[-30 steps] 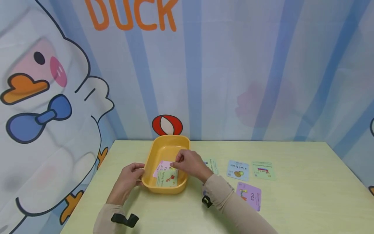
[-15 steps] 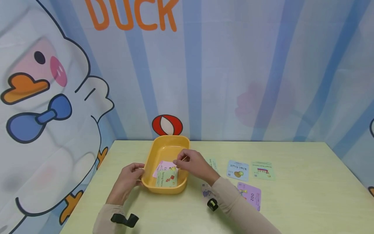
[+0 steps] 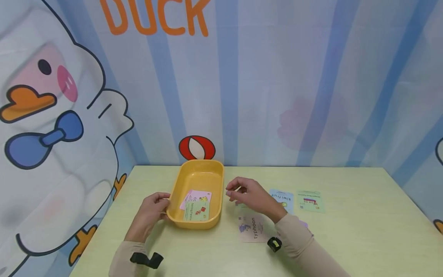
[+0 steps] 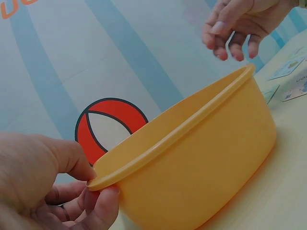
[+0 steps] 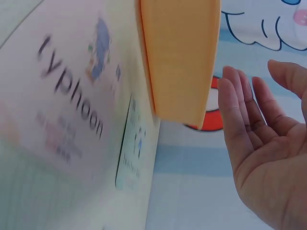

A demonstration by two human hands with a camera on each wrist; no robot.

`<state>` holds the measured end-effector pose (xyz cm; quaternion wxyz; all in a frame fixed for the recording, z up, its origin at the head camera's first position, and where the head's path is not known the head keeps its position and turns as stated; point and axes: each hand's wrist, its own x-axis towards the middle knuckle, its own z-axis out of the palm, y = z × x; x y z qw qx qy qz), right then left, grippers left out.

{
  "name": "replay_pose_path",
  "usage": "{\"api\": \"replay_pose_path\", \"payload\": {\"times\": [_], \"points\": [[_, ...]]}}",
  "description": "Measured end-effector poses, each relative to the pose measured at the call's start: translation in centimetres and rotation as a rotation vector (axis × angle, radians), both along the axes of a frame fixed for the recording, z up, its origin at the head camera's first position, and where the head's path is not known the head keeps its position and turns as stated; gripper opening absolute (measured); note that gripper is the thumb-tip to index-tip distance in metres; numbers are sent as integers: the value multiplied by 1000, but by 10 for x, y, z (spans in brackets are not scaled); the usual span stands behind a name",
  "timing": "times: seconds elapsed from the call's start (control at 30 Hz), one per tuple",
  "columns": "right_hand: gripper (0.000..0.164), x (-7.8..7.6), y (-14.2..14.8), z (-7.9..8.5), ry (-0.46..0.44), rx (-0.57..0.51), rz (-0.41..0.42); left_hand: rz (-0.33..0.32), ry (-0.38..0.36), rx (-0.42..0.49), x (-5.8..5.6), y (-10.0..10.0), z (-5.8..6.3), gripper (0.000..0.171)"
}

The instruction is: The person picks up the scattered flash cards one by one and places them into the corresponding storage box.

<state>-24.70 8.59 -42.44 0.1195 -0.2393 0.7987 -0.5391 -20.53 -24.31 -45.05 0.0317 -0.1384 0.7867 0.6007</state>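
Observation:
A yellow plastic basin stands on the table in the head view. My left hand pinches its left rim, thumb on top and fingers below, as the left wrist view shows. Inside the basin lie a green "Spring Festival" card and a pink card partly under it. My right hand hovers right of the basin with relaxed fingers and nothing in them. Below it are a pale "typhoon" card and a green card, mostly covered by the hand in the head view.
Farther right lie a blue "kiwi fruit" card and a green card with a red picture. A purple card is mostly hidden by the right sleeve. Behind the table hangs a blue striped duck curtain.
My right hand has withdrawn from over the basin to the right, its fingers loosening. The "typhoon" card has come into view; the purple card is now mostly covered. The left hand stays at the rim.

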Motion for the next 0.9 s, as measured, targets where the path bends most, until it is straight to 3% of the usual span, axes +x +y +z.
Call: {"api": "replay_pose_path", "payload": {"times": [0.43, 0.9], "points": [[23, 0, 68, 0, 42, 99, -7, 8, -6, -15, -1, 1, 0, 35], [30, -4, 148, -10, 126, 267, -119, -3, 0, -11, -2, 0, -1, 36]]}}
